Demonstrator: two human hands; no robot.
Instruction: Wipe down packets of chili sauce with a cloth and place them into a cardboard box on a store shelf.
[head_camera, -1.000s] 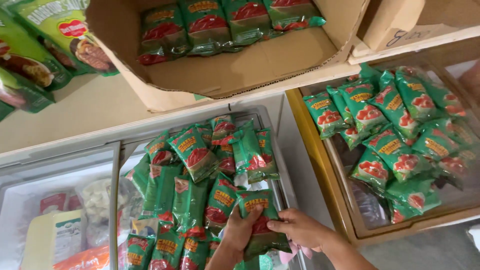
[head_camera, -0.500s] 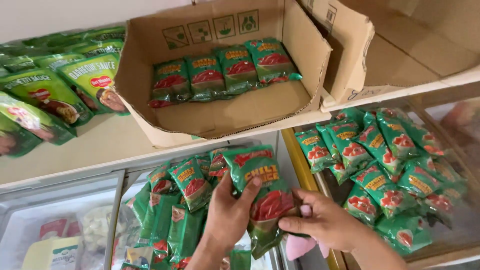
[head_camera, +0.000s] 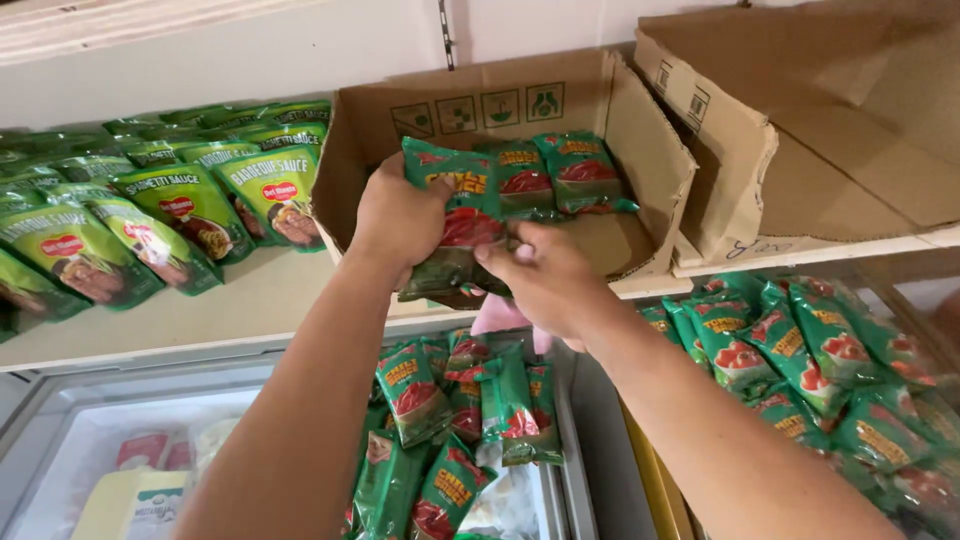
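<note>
Two hands hold one bunch of green sauce packs up at the open cardboard box on the shelf: our left hand and right hand are both closed around it.

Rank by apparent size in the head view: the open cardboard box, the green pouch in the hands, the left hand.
1. Open cardboard box, clearly largest.
2. Green pouch.
3. Left hand, looking nearly as big as the pouch, so this order is unsure.

We see glossy green plastic sachets, crinkled and shiny. The box is matt brown corrugated cardboard, and the shelf looks smooth, pale and matt.
</note>
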